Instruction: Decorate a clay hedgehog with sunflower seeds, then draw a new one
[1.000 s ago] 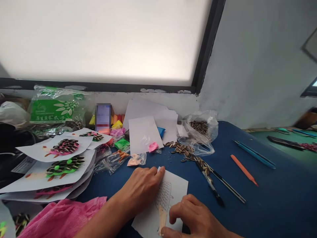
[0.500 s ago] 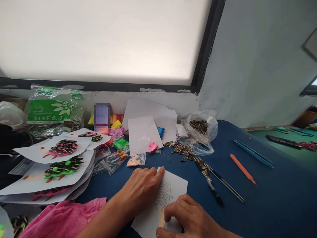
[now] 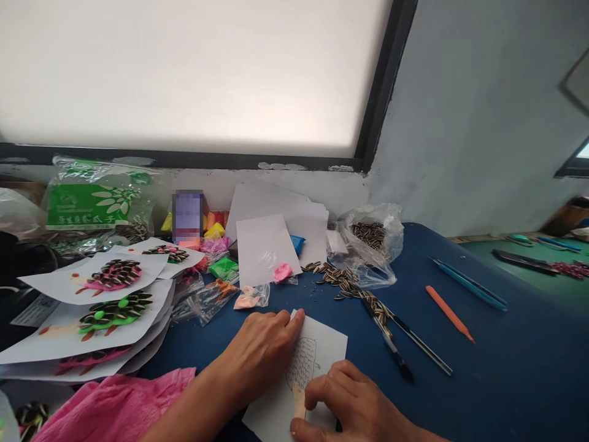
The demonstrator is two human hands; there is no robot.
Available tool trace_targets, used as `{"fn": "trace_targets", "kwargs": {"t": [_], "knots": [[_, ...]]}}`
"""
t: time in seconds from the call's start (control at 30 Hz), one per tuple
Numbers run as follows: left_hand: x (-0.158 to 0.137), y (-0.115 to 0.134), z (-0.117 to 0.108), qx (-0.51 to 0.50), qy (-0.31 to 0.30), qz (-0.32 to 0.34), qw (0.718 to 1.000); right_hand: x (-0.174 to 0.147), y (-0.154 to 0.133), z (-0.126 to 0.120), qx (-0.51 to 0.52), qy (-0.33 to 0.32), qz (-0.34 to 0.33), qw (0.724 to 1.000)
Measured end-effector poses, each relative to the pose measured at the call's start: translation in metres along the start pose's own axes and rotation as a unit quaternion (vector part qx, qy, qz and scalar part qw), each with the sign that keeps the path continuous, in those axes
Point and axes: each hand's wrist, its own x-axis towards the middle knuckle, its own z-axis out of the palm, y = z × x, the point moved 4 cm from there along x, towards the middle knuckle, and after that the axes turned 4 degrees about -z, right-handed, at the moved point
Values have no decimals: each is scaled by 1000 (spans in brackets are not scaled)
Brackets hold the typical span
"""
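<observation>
A white sheet of paper (image 3: 329, 344) with a pen-drawn hedgehog lies slanted on the blue table. My left hand (image 3: 264, 344), fingers curled, holds the sheet down along its upper left edge. On the lower part of the drawing is a tapered piece of peach modelling clay (image 3: 299, 400). My right hand (image 3: 347, 399) is bent over that clay, thumb and forefinger closed around its lower end. The thumb tip touches the clay at the bottom; the other fingers are tucked in over the paper.
To the left lie stacked hedgehog pictures (image 3: 110, 313) and a pink cloth (image 3: 124, 405). Sunflower seeds (image 3: 340, 279) spill from a plastic bag (image 3: 391, 227). Brushes (image 3: 421, 344), an orange pen (image 3: 448, 312) and blue tweezers (image 3: 473, 287) are at right. Pink clay (image 3: 282, 272) and peach clay in wrap (image 3: 248, 298) lie ahead.
The view has shifted very slightly. Both hands keep nearly the same place on the paper and the peach clay.
</observation>
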Motion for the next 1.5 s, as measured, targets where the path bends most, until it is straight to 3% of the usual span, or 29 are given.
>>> {"fn": "trace_targets", "kwargs": {"t": [0.37, 0.5, 0.57, 0.63, 0.83, 1.3, 1.5], "knots": [[-1, 1, -2, 0, -4, -5, 1000, -4, 0, 7, 20, 8, -23, 1000], [-1, 1, -2, 1, -7, -4, 1000, -2, 1, 8, 60, 31, 27, 997], [-1, 1, -2, 1, -5, -3, 1000, -1, 0, 4, 65, 32, 22, 997], [-1, 0, -1, 2, -2, -4, 1000, -1, -4, -2, 52, 21, -15, 998], [-1, -1, 1, 5, 6, -5, 1000, 0, -4, -14, 18, -9, -9, 1000], [-1, -1, 2, 7, 6, -7, 1000, -2, -4, -5, 60, 8, -27, 998], [-2, -1, 1, 4, 1, -7, 1000, -7, -4, 2, 31, -22, -20, 999]]}}
